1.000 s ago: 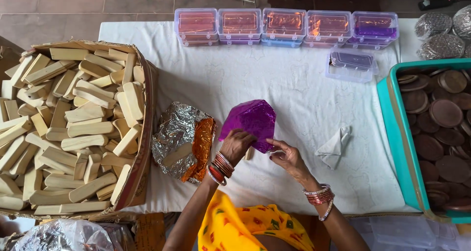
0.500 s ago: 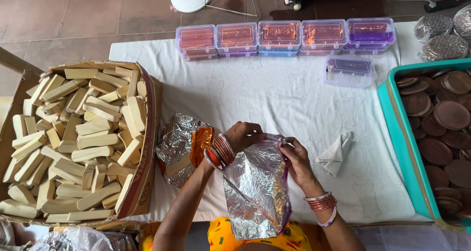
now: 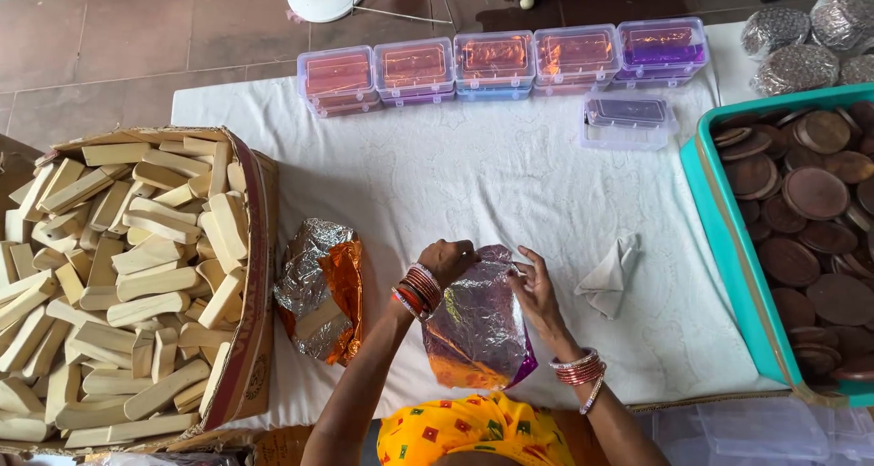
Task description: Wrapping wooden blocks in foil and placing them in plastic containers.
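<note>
Pinching the top edge of a foil sheet (image 3: 478,325) held over the cloth's (image 3: 455,184) near edge, the left hand (image 3: 446,261) and right hand (image 3: 535,288) could tear it if they pull apart. Left of it, a box (image 3: 250,275) holds pale blocks (image 3: 118,275); right, a teal tray (image 3: 719,220) holds brown discs (image 3: 810,211); beyond, clear cases (image 3: 496,61) hold coloured foil.

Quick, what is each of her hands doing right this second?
Left hand: closed, gripping the top edge of the crinkled silver and purple foil sheet.
Right hand: fingers spread, pinching the same foil sheet's right edge.
</note>
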